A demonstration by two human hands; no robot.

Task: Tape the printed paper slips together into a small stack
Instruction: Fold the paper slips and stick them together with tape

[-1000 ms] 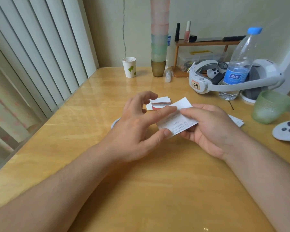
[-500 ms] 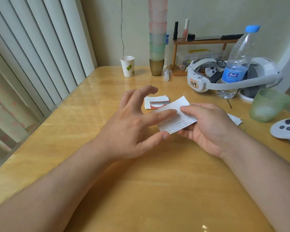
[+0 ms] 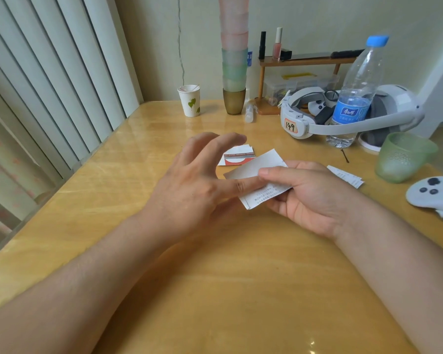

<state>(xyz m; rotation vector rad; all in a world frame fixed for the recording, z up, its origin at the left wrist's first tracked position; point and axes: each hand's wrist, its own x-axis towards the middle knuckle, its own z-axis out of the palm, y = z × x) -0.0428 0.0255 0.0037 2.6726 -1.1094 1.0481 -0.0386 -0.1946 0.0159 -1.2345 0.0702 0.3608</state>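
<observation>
My right hand (image 3: pixel 312 198) holds a white printed paper slip (image 3: pixel 256 167) above the wooden table (image 3: pixel 215 277), thumb on top and fingers beneath. My left hand (image 3: pixel 189 190) lays its straight index finger across the slip's left part; its other fingers are lifted and spread, and its thumb is hidden. A red-and-white paper piece (image 3: pixel 237 157) lies on the table just behind the slip. More printed slips (image 3: pixel 345 175) lie to the right, partly hidden by my right hand.
On the right stand a green frosted cup (image 3: pixel 402 157), a water bottle (image 3: pixel 356 98), a white headset (image 3: pixel 304 123) and a game controller (image 3: pixel 430 192). A paper cup (image 3: pixel 189 100) and a tall stack of cups (image 3: pixel 234 72) stand at the back. Blinds line the left edge.
My left fingers have lifted and spread, and the index finger has slid further right along the slip toward my right thumb. The left thumb has gone out of sight.
</observation>
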